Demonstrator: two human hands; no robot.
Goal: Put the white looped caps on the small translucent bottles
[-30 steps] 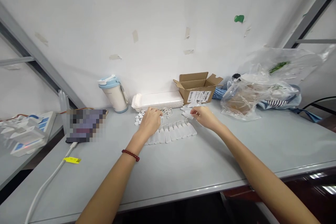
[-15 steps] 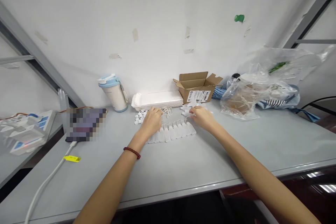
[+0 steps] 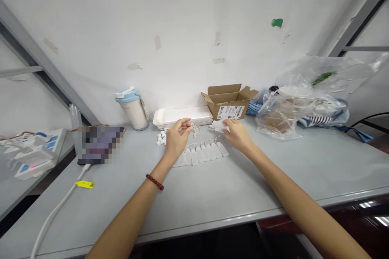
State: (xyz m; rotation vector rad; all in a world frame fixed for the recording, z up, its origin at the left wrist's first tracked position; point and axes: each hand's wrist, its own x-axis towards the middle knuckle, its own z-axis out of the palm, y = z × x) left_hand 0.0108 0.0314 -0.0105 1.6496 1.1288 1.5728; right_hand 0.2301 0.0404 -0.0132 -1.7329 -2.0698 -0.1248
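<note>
My left hand (image 3: 178, 139) is raised just above the table, its thumb and fingertips pinched together at a loose bunch of thin white strings (image 3: 196, 130). Translucent white pieces (image 3: 217, 125) lie by the cardboard box, and my right hand (image 3: 238, 134) pinches at one of them, its outline blurred. Between the hands a row of flat, frosted tags (image 3: 204, 153) lies side by side, each with a white string loop at its far end; my left hand covers part of the row's left end. Small white caps or blocks (image 3: 161, 136) are heaped left of my left hand.
A stack of flat white boxes (image 3: 182, 115) and an open cardboard box (image 3: 227, 105) stand against the wall. Left are a blue-lidded cup (image 3: 133, 109), a blurred-out device (image 3: 100, 145) and a white cable (image 3: 57, 210). Clear plastic bags (image 3: 279, 117) fill the right back.
My left hand has lifted and turned, its fingertips now pinched upward beside the strings. My right hand has shifted slightly right over the translucent pieces. The tag row stays put.
</note>
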